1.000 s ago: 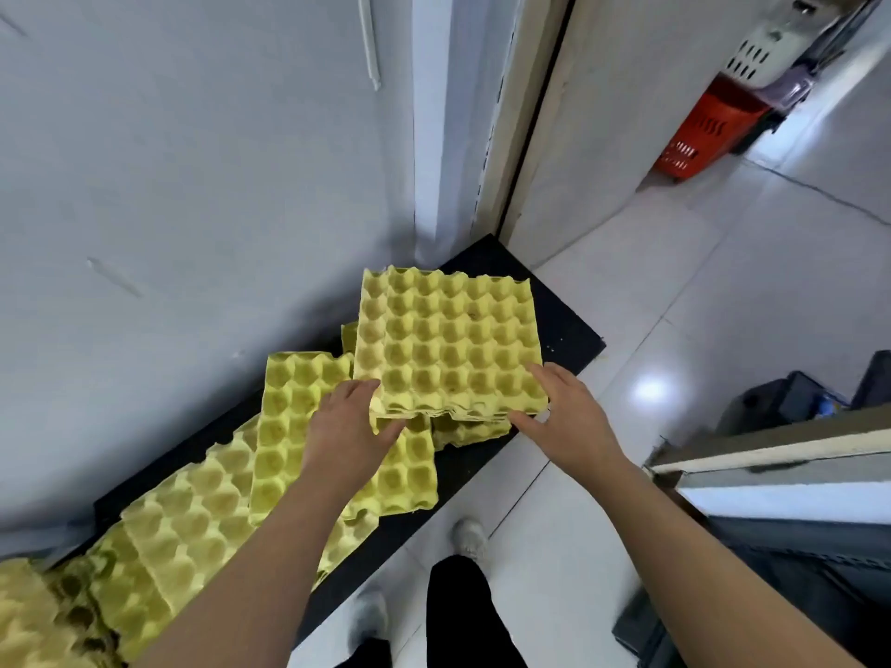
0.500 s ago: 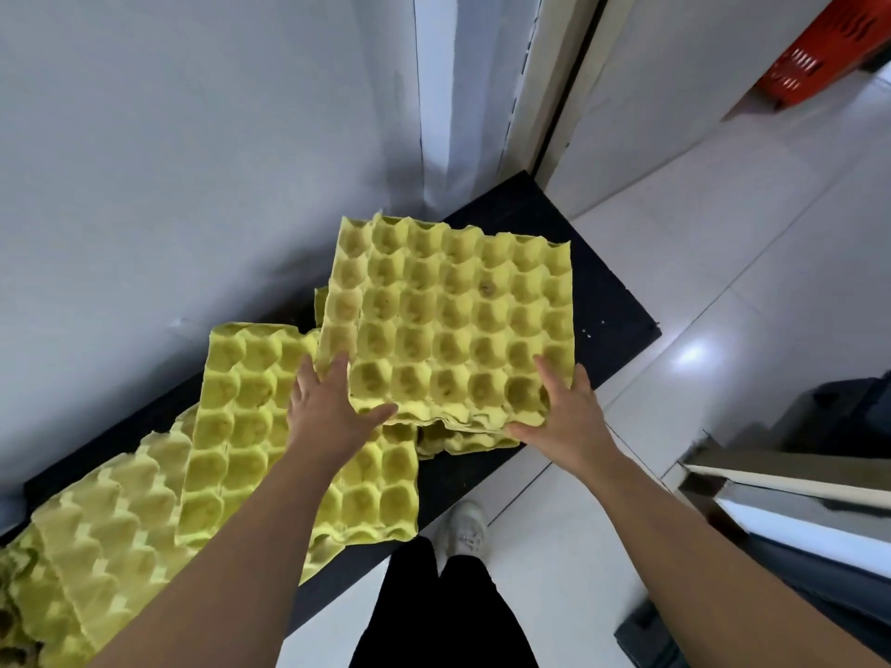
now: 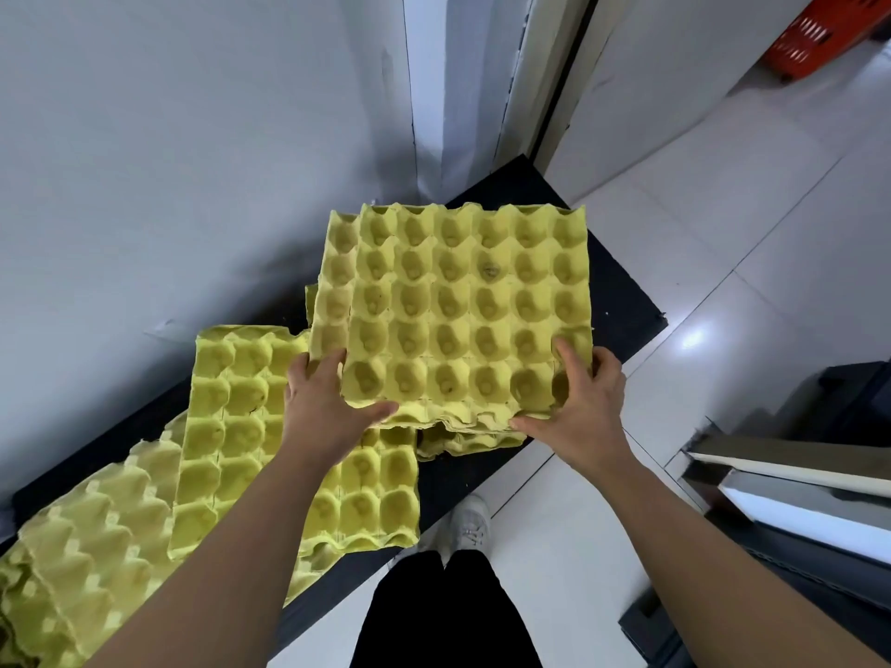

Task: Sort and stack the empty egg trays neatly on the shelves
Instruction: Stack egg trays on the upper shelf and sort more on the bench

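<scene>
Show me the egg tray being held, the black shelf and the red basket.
held egg tray (image 3: 472, 306), head view, middle cup.
black shelf (image 3: 619, 306), head view, bare right end.
red basket (image 3: 829, 31), head view, slatted side.

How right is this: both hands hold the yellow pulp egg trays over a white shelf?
The head view shows a black shelf, not white. The left hand and right hand do hold the yellow pulp egg trays over it.

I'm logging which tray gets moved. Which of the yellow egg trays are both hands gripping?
The top tray of the rightmost pile: the left hand and right hand grip its near corners. Neither grips the trays further left.
</scene>
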Action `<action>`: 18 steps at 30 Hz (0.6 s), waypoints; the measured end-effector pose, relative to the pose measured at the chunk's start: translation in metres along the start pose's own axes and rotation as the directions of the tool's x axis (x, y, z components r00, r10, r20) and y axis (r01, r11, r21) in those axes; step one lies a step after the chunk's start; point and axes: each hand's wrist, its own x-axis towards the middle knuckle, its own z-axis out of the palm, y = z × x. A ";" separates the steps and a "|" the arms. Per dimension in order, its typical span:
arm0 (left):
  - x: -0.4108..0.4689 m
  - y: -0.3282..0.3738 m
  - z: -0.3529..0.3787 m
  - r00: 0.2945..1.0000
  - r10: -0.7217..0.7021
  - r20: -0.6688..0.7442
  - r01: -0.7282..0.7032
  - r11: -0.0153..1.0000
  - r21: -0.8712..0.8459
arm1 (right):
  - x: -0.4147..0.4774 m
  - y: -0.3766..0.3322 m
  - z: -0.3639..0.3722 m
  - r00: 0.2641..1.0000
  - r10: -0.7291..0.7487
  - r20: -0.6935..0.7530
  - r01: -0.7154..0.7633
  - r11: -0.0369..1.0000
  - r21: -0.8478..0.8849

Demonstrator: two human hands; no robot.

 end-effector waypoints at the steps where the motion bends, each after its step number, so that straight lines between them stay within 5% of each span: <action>1: -0.002 0.000 -0.002 1.000 0.011 -0.015 -0.011 1.000 0.003 | 0.000 0.000 -0.001 1.000 -0.011 -0.003 0.011 1.000 0.013; 9: -0.001 0.009 -0.025 0.996 -0.040 -0.081 0.026 0.986 -0.165 | -0.002 0.002 -0.024 0.999 0.004 0.054 -0.013 0.987 0.162; 14: -0.003 0.012 -0.020 0.998 0.011 0.054 -0.013 0.999 0.050 | 0.000 -0.012 -0.027 0.997 -0.013 0.075 0.000 0.987 0.161; 18: -0.004 -0.002 -0.008 0.989 -0.007 0.146 0.014 0.999 -0.048 | 0.004 -0.015 -0.022 0.996 -0.002 0.089 -0.009 0.993 0.119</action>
